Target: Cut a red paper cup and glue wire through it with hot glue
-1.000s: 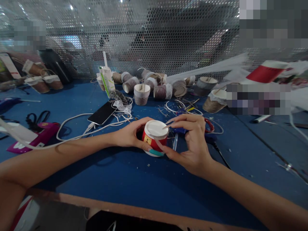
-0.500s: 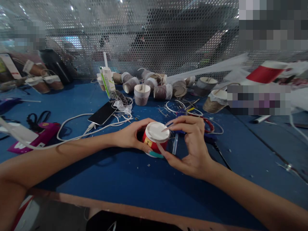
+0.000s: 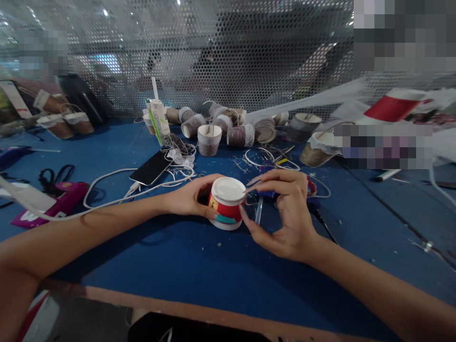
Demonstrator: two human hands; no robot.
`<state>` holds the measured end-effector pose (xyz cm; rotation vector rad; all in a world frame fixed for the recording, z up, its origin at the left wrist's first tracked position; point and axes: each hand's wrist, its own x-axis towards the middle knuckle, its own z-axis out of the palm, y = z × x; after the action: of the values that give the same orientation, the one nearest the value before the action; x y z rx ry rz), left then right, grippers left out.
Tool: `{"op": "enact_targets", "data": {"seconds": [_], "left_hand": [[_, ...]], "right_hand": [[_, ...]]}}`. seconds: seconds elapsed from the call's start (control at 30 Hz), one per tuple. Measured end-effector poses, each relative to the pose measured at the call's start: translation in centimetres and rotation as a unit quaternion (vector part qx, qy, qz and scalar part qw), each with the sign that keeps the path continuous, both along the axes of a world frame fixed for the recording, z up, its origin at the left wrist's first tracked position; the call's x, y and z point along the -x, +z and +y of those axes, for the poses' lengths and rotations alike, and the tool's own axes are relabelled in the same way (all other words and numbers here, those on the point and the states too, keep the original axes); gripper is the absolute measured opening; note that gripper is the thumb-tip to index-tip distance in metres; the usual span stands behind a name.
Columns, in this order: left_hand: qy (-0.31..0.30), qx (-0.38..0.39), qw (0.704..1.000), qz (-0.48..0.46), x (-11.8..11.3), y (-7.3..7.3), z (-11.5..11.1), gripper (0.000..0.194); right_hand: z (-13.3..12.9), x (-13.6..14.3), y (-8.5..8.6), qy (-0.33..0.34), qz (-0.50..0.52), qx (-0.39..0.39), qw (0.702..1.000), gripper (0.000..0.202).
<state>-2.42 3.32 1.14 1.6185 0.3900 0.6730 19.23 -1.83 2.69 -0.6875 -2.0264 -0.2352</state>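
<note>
A small red paper cup (image 3: 228,204) stands on the blue table, with a flat, rimmed white face on top and a teal patch low on its side. My left hand (image 3: 190,197) is wrapped round its left side, thumb across the front; the fingers behind are hidden. At the cup's right edge is my right hand (image 3: 287,213), its long-nailed fingers and thumb apart. Those fingertips are at or very near the cup; I cannot tell whether they touch. Behind the right hand lies a partly hidden blue tool, with a clear stick (image 3: 259,210) beside the cup.
Several twine-wrapped cups (image 3: 209,140) stand or lie along the mesh wall (image 3: 228,61). A phone (image 3: 150,167) with a white cable (image 3: 117,171), a drink carton (image 3: 159,118), a purple pouch-like item (image 3: 67,199) and thread scraps are on the table (image 3: 199,275).
The cup has shifted slightly left and turned in my left hand, showing more red and teal. My right fingertips have come off its white top to the right edge.
</note>
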Motion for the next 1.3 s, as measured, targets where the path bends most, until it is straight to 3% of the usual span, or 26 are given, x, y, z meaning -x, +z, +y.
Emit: {"op": "enact_targets", "data": {"seconds": [0.23,1.0,1.3], "left_hand": [[-0.030,0.040,0.999,-0.014,0.4,0.5,0.0,0.058],[-0.032,0.017,0.999,0.002,0.0,0.3,0.0,0.054],[-0.026,0.010,1.000,0.005,0.0,0.3,0.0,0.056]], "right_hand": [[0.2,-0.6,-0.2,0.061,0.015,0.056,0.996,0.064],[0.1,0.8,-0.3,0.018,0.041,0.035,0.998,0.047],[0.1,0.7,-0.3,0.037,0.039,0.045,0.998,0.048]]}}
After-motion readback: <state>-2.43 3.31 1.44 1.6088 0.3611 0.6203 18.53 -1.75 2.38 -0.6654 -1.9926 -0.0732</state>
